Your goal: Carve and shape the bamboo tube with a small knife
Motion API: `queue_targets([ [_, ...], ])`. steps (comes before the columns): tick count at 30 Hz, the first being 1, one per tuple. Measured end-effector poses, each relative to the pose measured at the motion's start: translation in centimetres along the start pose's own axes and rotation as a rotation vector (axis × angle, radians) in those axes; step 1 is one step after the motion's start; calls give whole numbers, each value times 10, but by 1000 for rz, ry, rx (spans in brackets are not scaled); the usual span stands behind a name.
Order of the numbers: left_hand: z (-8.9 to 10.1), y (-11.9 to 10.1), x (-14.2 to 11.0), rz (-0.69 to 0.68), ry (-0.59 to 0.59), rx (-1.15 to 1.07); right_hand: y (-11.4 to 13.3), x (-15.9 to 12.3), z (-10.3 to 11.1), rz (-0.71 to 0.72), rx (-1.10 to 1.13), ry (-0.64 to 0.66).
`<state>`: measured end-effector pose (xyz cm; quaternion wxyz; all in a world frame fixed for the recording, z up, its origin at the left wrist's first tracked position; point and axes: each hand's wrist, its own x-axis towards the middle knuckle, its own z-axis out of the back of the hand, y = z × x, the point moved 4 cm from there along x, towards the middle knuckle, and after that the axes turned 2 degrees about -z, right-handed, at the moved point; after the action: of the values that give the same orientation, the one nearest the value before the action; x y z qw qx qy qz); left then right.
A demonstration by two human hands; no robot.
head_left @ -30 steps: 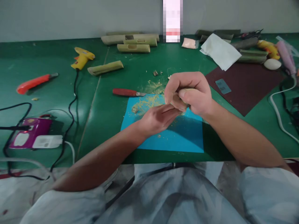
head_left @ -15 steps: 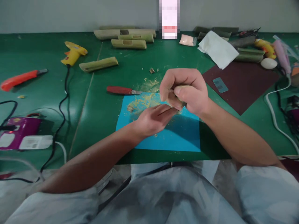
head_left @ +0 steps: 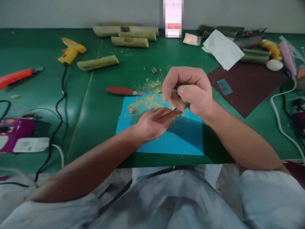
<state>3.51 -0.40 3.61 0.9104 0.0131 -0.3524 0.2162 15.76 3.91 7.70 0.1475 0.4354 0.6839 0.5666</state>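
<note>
Over the blue sheet [head_left: 181, 146], my two hands meet. My right hand [head_left: 194, 89] is curled, its thumb pressed towards the bent fingers; a little of something brownish-green shows between them, mostly hidden. Reaching in from below left, my left hand [head_left: 154, 122] has its fingers close together, their tips tucked under the right hand at the same small thing, whose kind I cannot make out. Yellowish shavings [head_left: 149, 101] and a small brown chip [head_left: 131, 109] lie on the sheet's upper left. A red-handled knife [head_left: 120, 91] rests at the sheet's upper left edge.
Cut bamboo tubes [head_left: 130, 42] lie at the back, another bamboo piece [head_left: 98, 63] nearer. A yellow glue gun [head_left: 71, 51] and orange-handled tool [head_left: 19, 77] are left, beside a purple box [head_left: 20, 132] with cables. White paper [head_left: 222, 49] overlaps a dark brown sheet [head_left: 247, 89] at right.
The view has shifted slightly, so the table's things on the left sit a little further left. My hands keep nearly the same pose, still together.
</note>
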Motion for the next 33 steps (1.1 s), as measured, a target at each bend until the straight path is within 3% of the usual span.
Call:
queue_targets([
  [7, -2, 0, 5, -51, 22, 8, -1, -1, 1, -54, 33, 42],
  [11, 1, 0, 9, -48, 14, 45, 2, -3, 2, -60, -78, -36],
  [15, 2, -2, 8, -84, 7, 36, 1, 0, 4, -7, -113, -58],
  [18, 1, -1, 2, -31, 42, 76, 1, 2, 4, 34, -82, -46],
  [25, 0, -3, 6, -59, 38, 45, 16, -1, -2, 109, -26, -18],
  [30, 3, -3, 8, -59, 13, 42, 9, -1, -2, -3, -30, 23],
  [33, 1, -3, 7, -66, 36, 32, 4, 0, 0, -35, -56, -16],
])
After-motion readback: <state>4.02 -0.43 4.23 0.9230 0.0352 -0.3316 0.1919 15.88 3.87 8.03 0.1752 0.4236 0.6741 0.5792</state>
